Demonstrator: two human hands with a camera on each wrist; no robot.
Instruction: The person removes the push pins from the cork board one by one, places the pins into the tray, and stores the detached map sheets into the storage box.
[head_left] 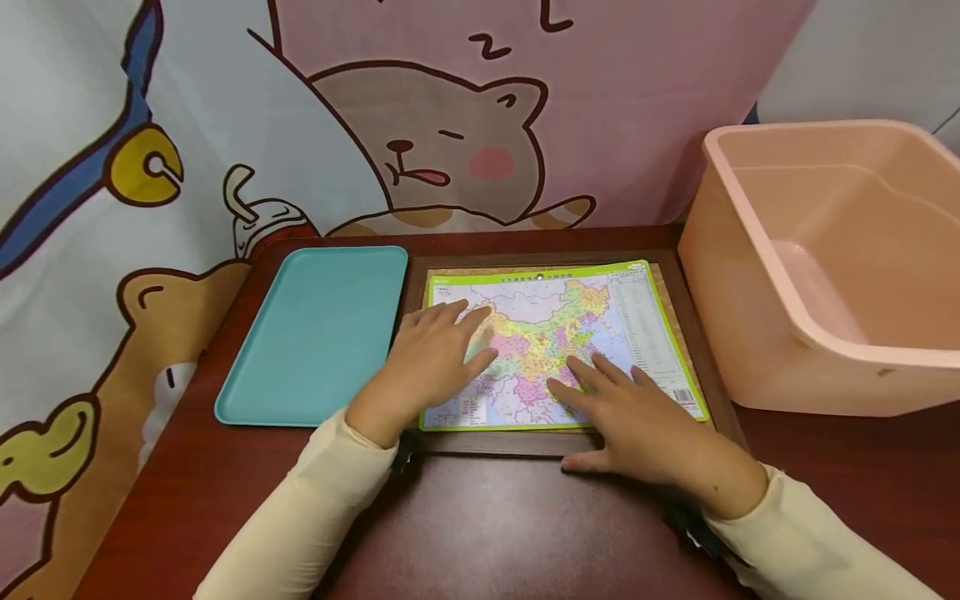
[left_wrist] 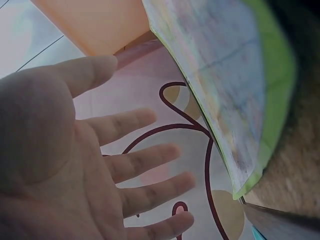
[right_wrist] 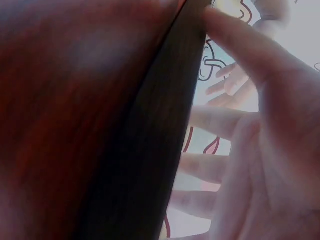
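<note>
At the far left we see a cartoon-printed cloth (head_left: 112, 250) hanging behind and beside the dark red table (head_left: 480, 533). On the table, left of our hands, a teal tray (head_left: 315, 333) lies flat, just beside the dark wooden frame (head_left: 487, 442) that holds the map.

Next comes our left hand (head_left: 431, 358). It rests palm down on the left part of the map board (head_left: 600, 317), a colourful sheet with a bright green border. The fingers are straight and spread, and they pinch nothing; the fingertips reach toward the yellow and orange middle of the map. In the left wrist view the left hand (left_wrist: 75, 165) shows its open palm with the fingers fanned wide, and the map board (left_wrist: 230, 85) stands just beside the fingertips with its green edge turned toward the frame.

Further right our right hand (head_left: 637, 425) lies flat over the lower middle of the map, fingers stretched out across the pink and yellow patches. Its thumb sits on the front rail of the frame, just off the map's near edge. The right wrist view is blurred; we make out the right hand (right_wrist: 260, 150) with loose, extended fingers beside the frame's dark edge (right_wrist: 150, 150).

At the far right a large pink plastic tub (head_left: 825, 267) stands on the table, close against the frame's right side.
</note>
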